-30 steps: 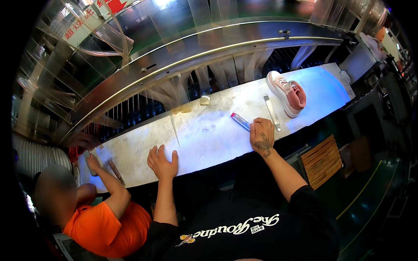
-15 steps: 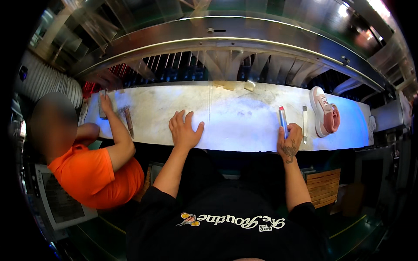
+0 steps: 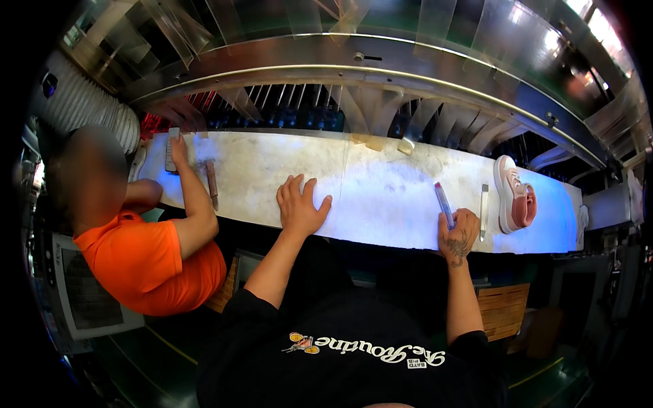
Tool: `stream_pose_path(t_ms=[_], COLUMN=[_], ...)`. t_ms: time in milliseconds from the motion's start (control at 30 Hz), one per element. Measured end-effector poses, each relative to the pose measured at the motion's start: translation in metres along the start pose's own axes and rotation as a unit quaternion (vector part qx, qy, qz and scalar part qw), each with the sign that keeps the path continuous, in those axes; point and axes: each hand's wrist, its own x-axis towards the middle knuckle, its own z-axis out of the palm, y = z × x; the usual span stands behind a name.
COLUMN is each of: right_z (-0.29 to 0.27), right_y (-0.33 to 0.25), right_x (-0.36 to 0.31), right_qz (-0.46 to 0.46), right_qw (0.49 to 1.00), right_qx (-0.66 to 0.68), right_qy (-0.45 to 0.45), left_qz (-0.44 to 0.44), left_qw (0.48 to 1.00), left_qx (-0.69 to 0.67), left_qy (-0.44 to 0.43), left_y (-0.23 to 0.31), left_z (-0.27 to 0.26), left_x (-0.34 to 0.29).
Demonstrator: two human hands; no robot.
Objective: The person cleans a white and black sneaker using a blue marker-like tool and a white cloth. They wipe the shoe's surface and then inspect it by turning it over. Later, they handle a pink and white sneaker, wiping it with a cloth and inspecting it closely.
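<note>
My left hand [image 3: 300,206] lies palm down on the pale worktable [image 3: 252,160], its fingers spread and nothing in them. Near the table's front edge, my right hand [image 3: 458,234] is closed around a slim pen-shaped tool [image 3: 443,198] with a red end. The tool points away from me and leans left; its lower part is hidden in the fingers. Just right of that hand lies a narrow white and grey flat tool [image 3: 483,212]. Farther right, a pink sneaker [image 3: 513,197] with a white sole and white laces rests with its toe toward the back.
A co-worker in an orange shirt [image 3: 139,265] sits at my left, one hand [image 3: 179,154] on a grey block [image 3: 171,151]. A brown stick-like tool [image 3: 211,183] lies beside that arm. Behind the table runs a metal machine frame [image 3: 381,81] with hanging clear strips.
The whole view has shifted and tilted slightly. The pen-shaped tool in my right hand leans a little more to the left. My left hand stays flat on the table.
</note>
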Motion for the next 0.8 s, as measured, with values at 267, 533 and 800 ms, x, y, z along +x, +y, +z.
stream_pose_path(t_ms=[267,533,800], right_z=[-0.01,-0.009,-0.004], right_y=[-0.01,-0.002,-0.004], right_x=[0.007,0.001,0.002], right_qz=[0.031,0.018,0.001], right_qw=[0.999,1.0,1.0], right_qx=[-0.004,-0.024,-0.018], right_qy=[-0.028,-0.009,-0.001], left_qz=[-0.011,0.017,-0.194], left_qw=[1.0,0.952,0.851], left_qx=[0.0,-0.286,-0.488], left_qy=[0.002,0.113,0.011], left_y=[0.005,0.047,0.064], left_z=[-0.006,-0.011,0.003], left_x=[0.003,0.151,0.23])
